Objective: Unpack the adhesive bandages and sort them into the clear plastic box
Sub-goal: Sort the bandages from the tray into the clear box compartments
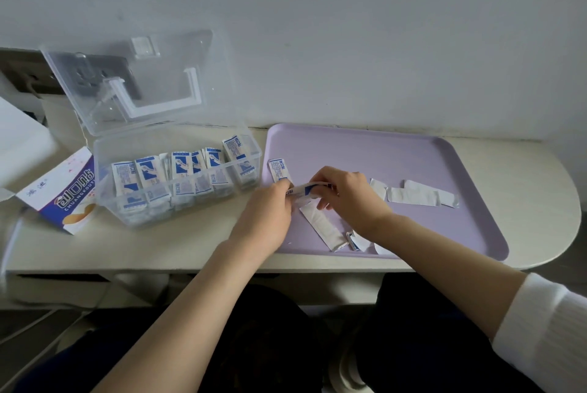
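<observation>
Both hands hold one wrapped adhesive bandage (306, 190), white with blue print, over the left part of the lilac tray (397, 154). My left hand (270, 211) pinches its left end and my right hand (346, 195) grips its right end. Another wrapped bandage (279, 169) lies flat on the tray just behind my left hand. The clear plastic box (165, 218) stands to the left with its lid up, holding several wrapped bandages on end in a row. Loose white wrappers (416, 195) and strips (324, 229) lie on the tray.
A blue and white bandage carton (63, 192) lies open on the table left of the box. The box lid (143, 81) leans against the wall. The table's front edge (158, 267) runs just below my forearms. A wall socket shows behind the lid.
</observation>
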`<state>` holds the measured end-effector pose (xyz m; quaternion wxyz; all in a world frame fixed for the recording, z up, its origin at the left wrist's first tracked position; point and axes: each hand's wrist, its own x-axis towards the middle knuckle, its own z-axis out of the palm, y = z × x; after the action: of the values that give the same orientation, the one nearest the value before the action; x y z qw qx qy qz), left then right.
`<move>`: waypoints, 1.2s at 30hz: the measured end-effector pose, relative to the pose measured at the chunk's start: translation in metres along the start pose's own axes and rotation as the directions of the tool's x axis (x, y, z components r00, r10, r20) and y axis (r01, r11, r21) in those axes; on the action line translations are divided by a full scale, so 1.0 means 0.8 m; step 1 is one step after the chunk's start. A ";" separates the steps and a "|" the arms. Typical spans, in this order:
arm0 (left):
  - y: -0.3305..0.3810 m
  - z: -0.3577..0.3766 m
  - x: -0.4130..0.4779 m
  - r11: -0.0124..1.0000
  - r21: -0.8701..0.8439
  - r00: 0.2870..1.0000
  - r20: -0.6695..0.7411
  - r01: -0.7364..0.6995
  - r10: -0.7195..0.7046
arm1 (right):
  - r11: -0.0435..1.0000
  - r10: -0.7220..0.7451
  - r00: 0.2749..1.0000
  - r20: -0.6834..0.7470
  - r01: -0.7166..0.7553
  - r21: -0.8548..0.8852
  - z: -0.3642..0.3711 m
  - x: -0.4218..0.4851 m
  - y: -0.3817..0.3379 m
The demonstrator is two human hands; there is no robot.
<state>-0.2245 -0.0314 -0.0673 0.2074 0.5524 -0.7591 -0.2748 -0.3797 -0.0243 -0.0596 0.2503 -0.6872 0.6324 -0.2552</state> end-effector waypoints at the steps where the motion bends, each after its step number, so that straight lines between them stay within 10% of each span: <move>1: -0.001 -0.003 0.000 0.999 -0.051 1.000 0.004 0.014 -0.013 | 0.998 0.020 1.000 0.003 -0.021 0.058 -0.002 0.000 -0.002; 11: 0.001 -0.038 -0.017 0.931 -0.360 0.994 -0.059 0.068 -0.096 | 0.845 0.091 0.978 0.190 -0.176 0.504 -0.017 -0.001 -0.031; 19: -0.011 -0.065 -0.038 0.980 -0.200 0.985 -0.167 0.003 -0.037 | 0.989 -0.124 0.977 0.172 0.136 -0.058 0.016 -0.001 -0.061; 36: -0.062 -0.143 -0.074 0.996 -0.084 0.968 -0.250 -0.015 -0.007 | 0.951 -0.308 0.951 0.041 0.306 0.047 0.059 0.015 -0.159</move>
<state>-0.1001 -0.0081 -0.0129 0.3253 0.5718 -0.7155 -0.2349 -0.2536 -0.0261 -0.0095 0.2362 -0.7780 0.5066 -0.2869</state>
